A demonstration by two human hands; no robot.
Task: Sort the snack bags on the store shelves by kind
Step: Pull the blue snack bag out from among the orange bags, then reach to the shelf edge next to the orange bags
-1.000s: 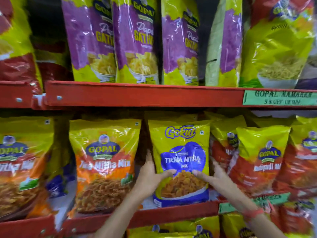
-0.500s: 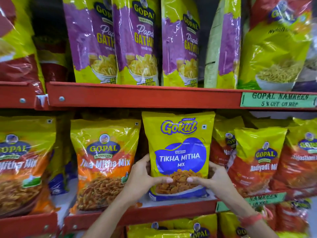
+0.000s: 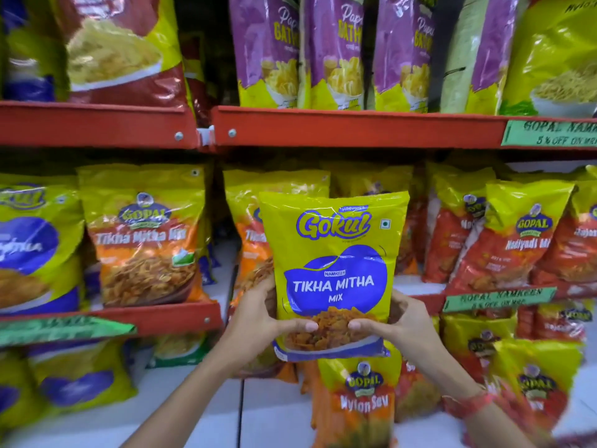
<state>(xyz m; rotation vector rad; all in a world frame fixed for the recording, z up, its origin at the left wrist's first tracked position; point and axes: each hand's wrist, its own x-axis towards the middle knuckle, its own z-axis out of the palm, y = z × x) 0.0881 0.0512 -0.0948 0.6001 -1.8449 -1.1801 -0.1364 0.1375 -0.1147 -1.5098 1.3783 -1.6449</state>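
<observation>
A yellow and blue Gokul Tikha Mitha Mix bag (image 3: pixel 336 270) is held upright in front of the middle shelf, off the shelf. My left hand (image 3: pixel 258 321) grips its lower left side and my right hand (image 3: pixel 400 324) its lower right side, thumbs on the front. Behind and to its left stand orange Gopal Tikha Mitha Mix bags (image 3: pixel 145 240). At the far left of the same shelf is another yellow and blue Gokul bag (image 3: pixel 32 250). Red Gopal Nadiyadi bags (image 3: pixel 517 240) stand to the right.
Red metal shelf rails (image 3: pixel 355 127) run across. Purple Papdi Gathiya bags (image 3: pixel 336 50) and red and yellow bags fill the top shelf. A Gopal Nylon Sev bag (image 3: pixel 358 402) and further bags sit on the lower shelf. Green price labels (image 3: pixel 497 299) hang on the rails.
Both hands have lifted the Gokul bag off the middle shelf and drawn it toward me. The view has shifted left and down, showing more of the left and lower shelves.
</observation>
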